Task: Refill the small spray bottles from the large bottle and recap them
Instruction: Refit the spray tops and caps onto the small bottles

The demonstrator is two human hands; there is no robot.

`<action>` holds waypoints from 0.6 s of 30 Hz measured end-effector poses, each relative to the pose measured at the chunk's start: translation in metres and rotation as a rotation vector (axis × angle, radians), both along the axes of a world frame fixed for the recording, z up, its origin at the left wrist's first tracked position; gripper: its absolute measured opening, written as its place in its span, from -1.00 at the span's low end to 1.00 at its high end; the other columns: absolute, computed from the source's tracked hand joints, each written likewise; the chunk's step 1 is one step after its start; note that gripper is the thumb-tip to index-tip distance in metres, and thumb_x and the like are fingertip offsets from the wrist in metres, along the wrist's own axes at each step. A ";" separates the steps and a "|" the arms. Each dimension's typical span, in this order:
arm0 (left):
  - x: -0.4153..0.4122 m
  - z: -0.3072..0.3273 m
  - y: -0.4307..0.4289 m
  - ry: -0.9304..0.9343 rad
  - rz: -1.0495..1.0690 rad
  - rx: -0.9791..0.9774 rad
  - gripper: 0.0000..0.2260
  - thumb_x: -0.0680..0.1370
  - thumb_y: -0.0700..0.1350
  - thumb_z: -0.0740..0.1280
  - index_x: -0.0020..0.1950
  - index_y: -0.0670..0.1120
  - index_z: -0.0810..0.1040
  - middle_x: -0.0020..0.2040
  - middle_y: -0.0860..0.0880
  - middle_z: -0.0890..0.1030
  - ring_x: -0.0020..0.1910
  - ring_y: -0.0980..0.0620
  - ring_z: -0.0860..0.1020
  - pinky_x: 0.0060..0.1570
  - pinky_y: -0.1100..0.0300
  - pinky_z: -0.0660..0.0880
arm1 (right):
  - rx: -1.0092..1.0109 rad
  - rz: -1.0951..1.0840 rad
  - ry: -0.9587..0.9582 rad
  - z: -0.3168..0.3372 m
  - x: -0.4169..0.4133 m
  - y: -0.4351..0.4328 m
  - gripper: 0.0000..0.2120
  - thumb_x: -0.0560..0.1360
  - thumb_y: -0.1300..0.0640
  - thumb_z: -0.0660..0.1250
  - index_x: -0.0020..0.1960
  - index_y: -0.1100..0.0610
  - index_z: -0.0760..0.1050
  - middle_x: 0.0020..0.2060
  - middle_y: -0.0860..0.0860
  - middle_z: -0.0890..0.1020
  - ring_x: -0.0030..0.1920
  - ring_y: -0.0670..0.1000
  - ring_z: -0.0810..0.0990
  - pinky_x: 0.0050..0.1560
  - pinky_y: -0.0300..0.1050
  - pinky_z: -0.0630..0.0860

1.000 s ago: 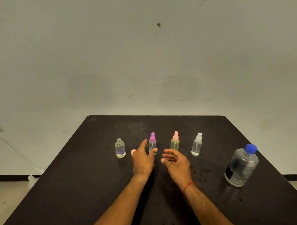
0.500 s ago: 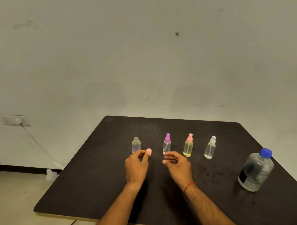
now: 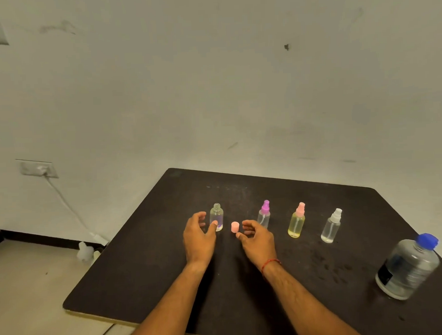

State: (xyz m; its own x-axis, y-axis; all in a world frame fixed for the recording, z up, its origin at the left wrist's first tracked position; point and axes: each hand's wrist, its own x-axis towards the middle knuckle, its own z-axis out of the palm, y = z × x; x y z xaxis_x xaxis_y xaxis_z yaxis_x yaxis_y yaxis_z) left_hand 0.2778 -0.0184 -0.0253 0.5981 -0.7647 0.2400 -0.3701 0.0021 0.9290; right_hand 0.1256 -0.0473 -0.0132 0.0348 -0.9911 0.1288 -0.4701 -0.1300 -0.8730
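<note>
Since only one of the four small bottles has its top off, I'd say this refill job has barely started. The uncapped spray bottle point(image 3: 216, 216) stands open-necked with just a bit of purplish liquid at the bottom, and its pink cap point(image 3: 235, 227) sits on the black table point(image 3: 143, 259) between the two hands. The purple-topped spray bottle point(image 3: 264, 214), the pink-topped one with yellow liquid point(image 3: 296, 221) and the clear-topped one point(image 3: 331, 226) all have their sprayers on. The large bottle point(image 3: 408, 269) has its blue lid on too, so my guess is nothing's been poured yet. Left to do: open the big one, fill, recap, then repeat for the rest.

Hands now. The left hand point(image 3: 199, 235) is stretched forward, palm turned inward, fingers spread into a loose C. The open bottle stands right at the tip of the thumb, just past the gap between thumb and fingers. Can't really tell from this angle whether the thumb actually touches the glass or only overlaps it. The right hand point(image 3: 258, 238) lies low over the table with its fingers loosely curled and holding nothing. The pink cap is just off its fingertips, to their left. The purple-topped bottle is right behind its knuckles, and the large bottle is well off to the right of those fingers, near the table's edge.
</note>
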 end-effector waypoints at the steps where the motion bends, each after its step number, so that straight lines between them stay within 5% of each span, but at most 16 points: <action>1: 0.001 0.000 -0.004 0.000 -0.005 0.006 -0.62 0.51 -0.10 0.51 0.29 -0.05 0.54 0.20 0.02 0.59 0.09 0.13 0.56 0.03 0.28 0.50 | -0.010 -0.008 0.016 -0.001 0.003 -0.003 -0.64 0.45 0.08 0.48 0.22 0.06 0.54 0.05 -0.05 0.63 0.05 -0.12 0.59 0.00 -0.36 0.48; 9: 0.002 0.000 -0.030 0.016 -0.089 0.067 -0.42 0.48 -0.10 0.54 0.46 -0.09 0.43 0.36 -0.01 0.53 0.34 0.05 0.50 0.22 0.29 0.43 | -0.008 -0.010 0.142 -0.009 0.017 -0.021 -0.60 0.50 0.09 0.42 0.32 0.12 0.49 0.12 0.01 0.63 0.05 -0.06 0.59 0.14 -0.16 0.54; 14: 0.000 -0.008 -0.039 -0.009 -0.112 0.054 -0.53 0.46 -0.12 0.56 0.34 -0.04 0.54 0.21 0.03 0.62 0.18 0.08 0.59 0.18 0.21 0.55 | 0.008 -0.010 0.094 -0.011 0.021 -0.027 -0.90 0.49 0.06 0.44 -0.01 0.03 0.59 -0.17 -0.11 0.63 -0.14 -0.10 0.59 -0.07 -0.24 0.52; 18: -0.002 -0.011 -0.041 -0.010 -0.125 0.035 -0.69 0.47 -0.14 0.54 0.17 0.02 0.59 0.05 0.10 0.66 0.04 0.13 0.63 0.07 0.19 0.60 | -0.022 -0.015 0.045 -0.012 0.018 -0.026 -0.90 0.41 0.15 0.46 -0.12 0.04 0.57 -0.24 -0.08 0.62 -0.20 -0.09 0.59 -0.16 -0.23 0.48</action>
